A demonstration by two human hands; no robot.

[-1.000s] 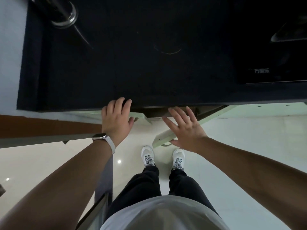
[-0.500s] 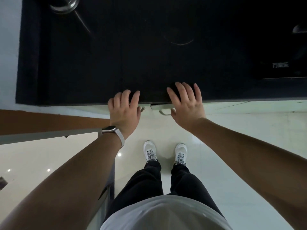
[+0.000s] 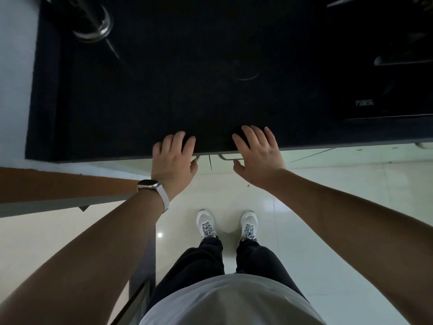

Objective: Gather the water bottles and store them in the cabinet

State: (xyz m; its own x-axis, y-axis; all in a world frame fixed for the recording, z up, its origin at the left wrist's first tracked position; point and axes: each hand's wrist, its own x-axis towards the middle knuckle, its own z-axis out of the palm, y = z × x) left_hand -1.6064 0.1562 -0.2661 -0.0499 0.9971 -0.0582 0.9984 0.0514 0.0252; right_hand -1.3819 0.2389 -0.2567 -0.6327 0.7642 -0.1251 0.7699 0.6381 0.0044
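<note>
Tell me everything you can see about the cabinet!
Only a strip of the cabinet shows, under the black counter. Two pale, smooth doors, both shut, meet at a thin dark gap. Each has a metal handle beside the gap; the left hand hides most of one, and the thumb of the right hand is by the other. Whether a hand touches it, I cannot tell.

Both my bare arms reach up from the lower corners of the frame, nearly straight. My left hand [image 3: 173,158] sits just left of centre, its back to the camera, fingers extended and close together. My right hand [image 3: 257,156] is level with it, just right of centre, fingers straight and slightly fanned, thumb pointing left. The hands are near each other, not touching.
</note>
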